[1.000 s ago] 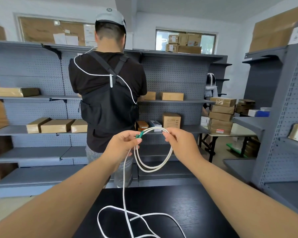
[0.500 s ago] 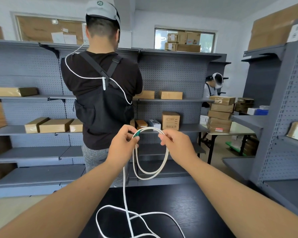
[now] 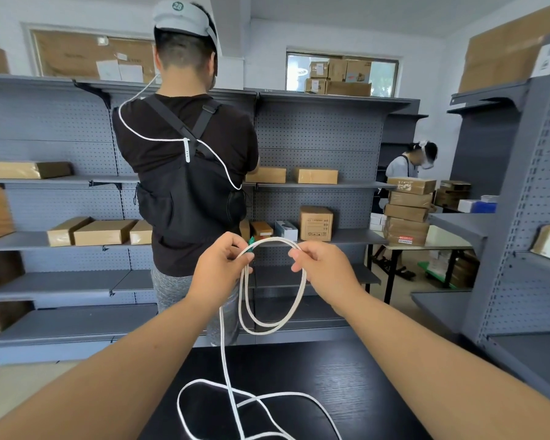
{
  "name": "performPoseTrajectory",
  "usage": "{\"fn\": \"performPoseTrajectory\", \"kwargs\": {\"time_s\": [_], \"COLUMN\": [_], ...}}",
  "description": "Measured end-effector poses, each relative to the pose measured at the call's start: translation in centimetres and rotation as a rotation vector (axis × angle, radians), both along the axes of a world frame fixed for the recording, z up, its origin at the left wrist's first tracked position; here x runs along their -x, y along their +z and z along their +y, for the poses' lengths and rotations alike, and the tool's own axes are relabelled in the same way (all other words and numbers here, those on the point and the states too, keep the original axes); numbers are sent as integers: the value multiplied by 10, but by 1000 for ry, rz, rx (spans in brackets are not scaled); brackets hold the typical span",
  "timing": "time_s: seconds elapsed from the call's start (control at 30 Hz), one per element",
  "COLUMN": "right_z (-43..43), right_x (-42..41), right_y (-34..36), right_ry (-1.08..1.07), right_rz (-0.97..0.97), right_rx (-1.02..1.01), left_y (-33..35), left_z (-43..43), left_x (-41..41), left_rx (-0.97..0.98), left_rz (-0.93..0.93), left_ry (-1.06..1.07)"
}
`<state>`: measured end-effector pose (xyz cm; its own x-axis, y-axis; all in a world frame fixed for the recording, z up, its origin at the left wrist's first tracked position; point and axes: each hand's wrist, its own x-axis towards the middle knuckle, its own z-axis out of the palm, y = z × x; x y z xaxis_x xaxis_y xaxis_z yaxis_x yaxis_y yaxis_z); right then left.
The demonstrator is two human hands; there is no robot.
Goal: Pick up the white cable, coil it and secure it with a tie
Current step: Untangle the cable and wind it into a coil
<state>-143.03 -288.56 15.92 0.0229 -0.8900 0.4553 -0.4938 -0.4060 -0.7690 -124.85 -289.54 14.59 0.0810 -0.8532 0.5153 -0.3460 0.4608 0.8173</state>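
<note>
The white cable hangs in two loops between my hands, held up in front of me. My left hand pinches the loops' left top, where a small green piece sticks out by my thumb. My right hand grips the cable at the loops' right top. From my left hand a single strand drops straight down to the black table, where the loose rest of the cable lies in open curves. No separate tie shows apart from that green piece.
A person in a black top and grey cap stands close behind the table, back turned, at grey pegboard shelving holding brown boxes. Another shelf unit rises at right. A second person stands far right by stacked boxes.
My hands have stayed raised on the cable and drawn slightly closer together, the loops hanging a bit narrower. The person ahead has shifted a little to the left.
</note>
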Motion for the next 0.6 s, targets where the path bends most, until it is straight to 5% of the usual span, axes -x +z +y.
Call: {"fn": "performPoseTrajectory", "kwargs": {"time_s": [0.37, 0.6], "right_z": [-5, -12], "right_x": [4, 9], "right_y": [-3, -3], "right_ry": [-36, -48], "right_rz": [-136, 124], "right_rx": [-68, -88], "left_y": [0, 15], "left_z": [4, 5], "left_x": [-9, -14], "left_rx": [-295, -237], "left_rz": [410, 53], "left_ry": [-325, -172]}}
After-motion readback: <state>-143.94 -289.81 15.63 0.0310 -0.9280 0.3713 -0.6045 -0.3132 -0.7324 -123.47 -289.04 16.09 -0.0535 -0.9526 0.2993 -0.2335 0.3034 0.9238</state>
